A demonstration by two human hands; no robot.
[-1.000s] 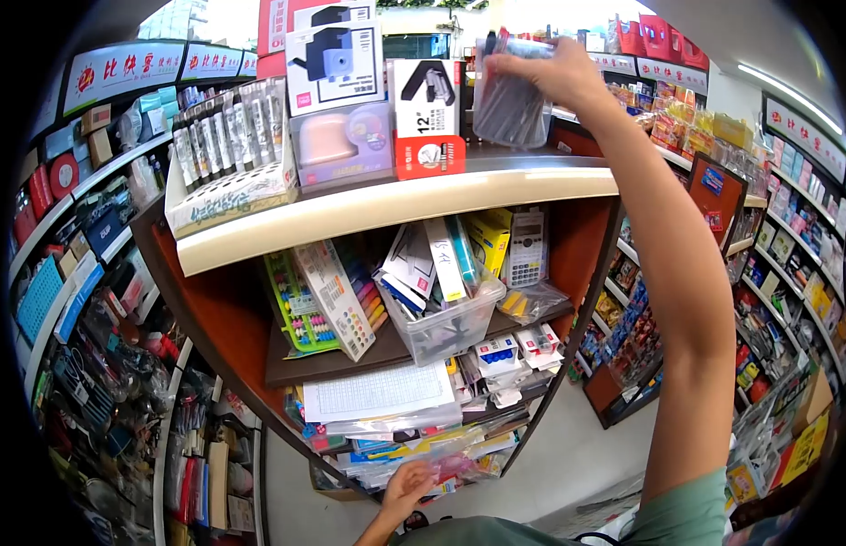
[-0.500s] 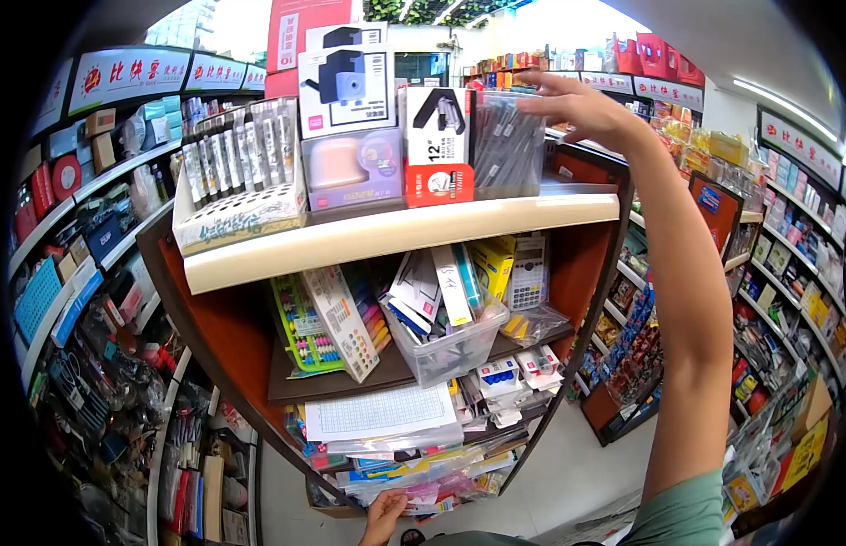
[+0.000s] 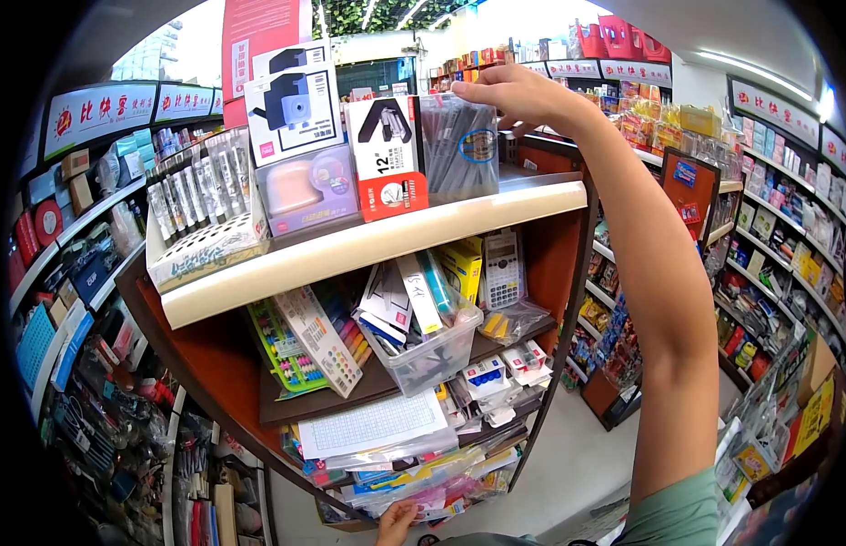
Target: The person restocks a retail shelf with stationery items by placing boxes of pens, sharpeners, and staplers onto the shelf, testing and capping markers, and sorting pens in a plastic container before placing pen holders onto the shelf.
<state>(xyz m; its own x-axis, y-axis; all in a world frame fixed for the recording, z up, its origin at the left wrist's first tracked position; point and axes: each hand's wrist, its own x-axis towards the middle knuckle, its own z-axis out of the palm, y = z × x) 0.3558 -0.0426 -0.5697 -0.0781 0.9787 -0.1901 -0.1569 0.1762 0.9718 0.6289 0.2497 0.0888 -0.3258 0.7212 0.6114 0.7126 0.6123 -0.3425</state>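
My right hand [image 3: 532,98] reaches over the top shelf, its fingers bent over the upper right rim of a clear plastic box [image 3: 452,150]. Inside that box stand many thin grey pens, and a blue ring shows near its right side. Low down, my left hand [image 3: 397,522] has its fingers closed at the edge of a pinkish plastic packet [image 3: 432,499]; the fingertips are partly hidden. Left of the pen box are a stapler pack [image 3: 384,150] in black, white and red, a purple box [image 3: 307,189], and a white box [image 3: 294,105] picturing a blue pencil sharpener.
A white holder with pens [image 3: 205,238] fills the shelf's left end. Below, a clear bin [image 3: 423,357], a calculator [image 3: 503,273] and an abacus [image 3: 282,341] crowd the second shelf. Packed store shelves [image 3: 86,291] run along the left; more goods stand at right.
The view has swung, so the stand appears farther left. My right hand has come down from above the pen box onto its rim. The blue ring now shows. My left hand stays low by the packets.
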